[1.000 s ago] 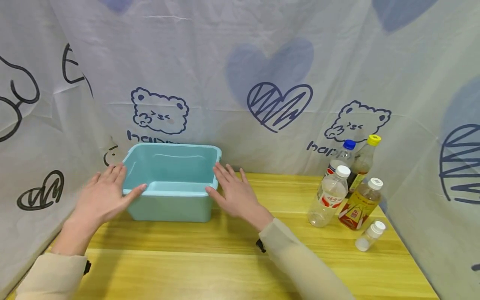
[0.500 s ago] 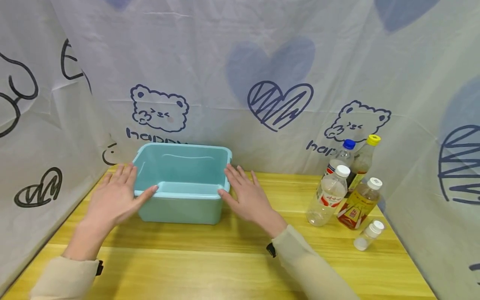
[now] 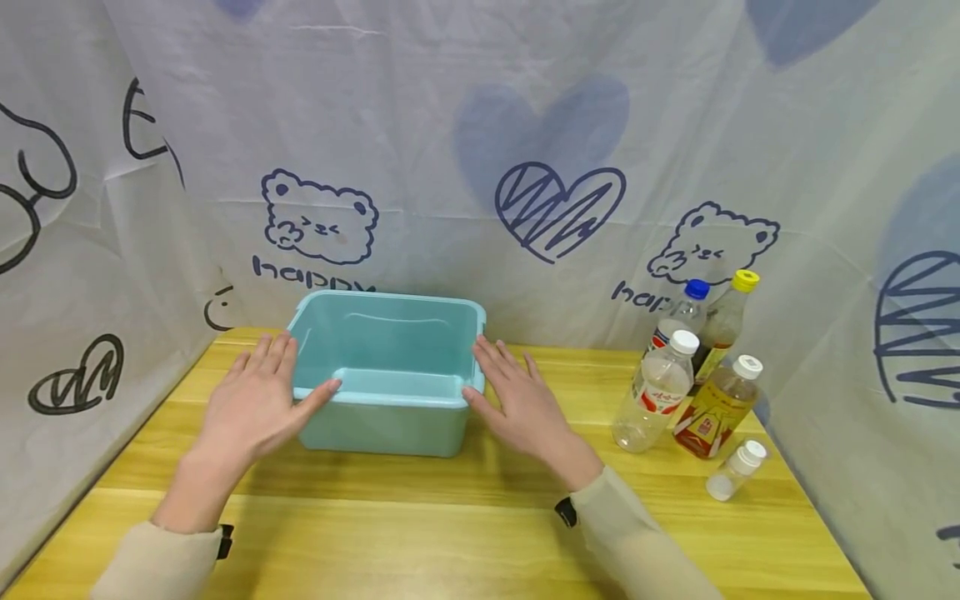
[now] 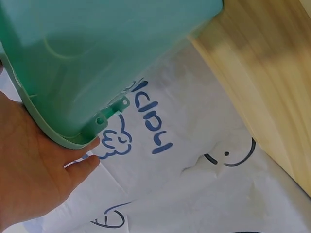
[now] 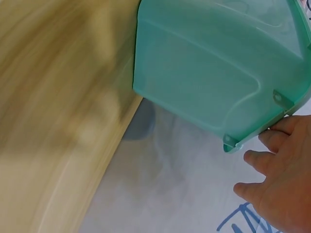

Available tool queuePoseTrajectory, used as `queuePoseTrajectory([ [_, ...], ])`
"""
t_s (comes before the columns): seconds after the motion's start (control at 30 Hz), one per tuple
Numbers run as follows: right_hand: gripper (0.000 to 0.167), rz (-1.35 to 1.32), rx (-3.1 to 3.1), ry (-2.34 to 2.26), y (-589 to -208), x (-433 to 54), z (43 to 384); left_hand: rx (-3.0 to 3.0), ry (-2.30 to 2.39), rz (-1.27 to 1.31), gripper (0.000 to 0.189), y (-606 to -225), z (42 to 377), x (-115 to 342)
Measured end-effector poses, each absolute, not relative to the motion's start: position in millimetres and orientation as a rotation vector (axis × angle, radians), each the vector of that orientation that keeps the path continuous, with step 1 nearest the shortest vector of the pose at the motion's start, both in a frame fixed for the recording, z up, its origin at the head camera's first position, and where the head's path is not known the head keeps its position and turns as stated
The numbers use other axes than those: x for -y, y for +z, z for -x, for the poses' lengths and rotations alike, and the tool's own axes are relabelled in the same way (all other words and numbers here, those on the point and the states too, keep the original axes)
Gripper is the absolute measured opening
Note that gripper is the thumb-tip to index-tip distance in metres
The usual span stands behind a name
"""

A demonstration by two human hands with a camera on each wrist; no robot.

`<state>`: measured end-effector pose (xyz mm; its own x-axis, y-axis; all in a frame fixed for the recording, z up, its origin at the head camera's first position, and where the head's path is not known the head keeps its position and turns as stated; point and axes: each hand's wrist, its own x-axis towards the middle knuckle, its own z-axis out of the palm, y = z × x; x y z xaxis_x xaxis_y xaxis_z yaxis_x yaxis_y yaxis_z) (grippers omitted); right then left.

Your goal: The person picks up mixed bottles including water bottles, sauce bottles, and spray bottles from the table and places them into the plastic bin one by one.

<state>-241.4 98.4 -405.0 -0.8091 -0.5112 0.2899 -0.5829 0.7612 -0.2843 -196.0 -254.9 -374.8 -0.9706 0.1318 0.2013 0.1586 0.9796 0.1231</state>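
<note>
A pale teal plastic bin (image 3: pixel 382 429) stands upright on the wooden table between both hands, and its visible inside holds nothing. My left hand (image 3: pixel 251 408) lies along the bin's left side with straight fingers, the thumb reaching over the front rim at the corner. On the opposite side, my right hand (image 3: pixel 528 408) has its straight fingers against the bin's wall and its thumb at the front right corner. In the left wrist view the left hand (image 4: pixel 36 170) presses the rim from outside. The right wrist view has the right hand's (image 5: pixel 286 170) fingers spread beside the rim.
At the table's (image 3: pixel 375 542) right stand a clear bottle with white cap (image 3: pixel 656 396), a blue-capped bottle (image 3: pixel 678 312), a yellow-capped bottle (image 3: pixel 727 317), a yellow-labelled bottle (image 3: pixel 717 408) and a small white-capped jar (image 3: pixel 737 471). A printed cloth (image 3: pixel 420 125) hangs behind the table.
The bin has slid to the right along the table, with both hands moving along at its sides. The bottles stay where they were.
</note>
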Motion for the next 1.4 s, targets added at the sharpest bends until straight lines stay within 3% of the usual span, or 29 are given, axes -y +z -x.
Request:
queuePoseTrajectory([
  [1.4, 0.067, -0.837, 2.738, 0.698, -407, -191, 195, 2.832, -0.119, 0.335, 0.107, -377, 156, 175],
])
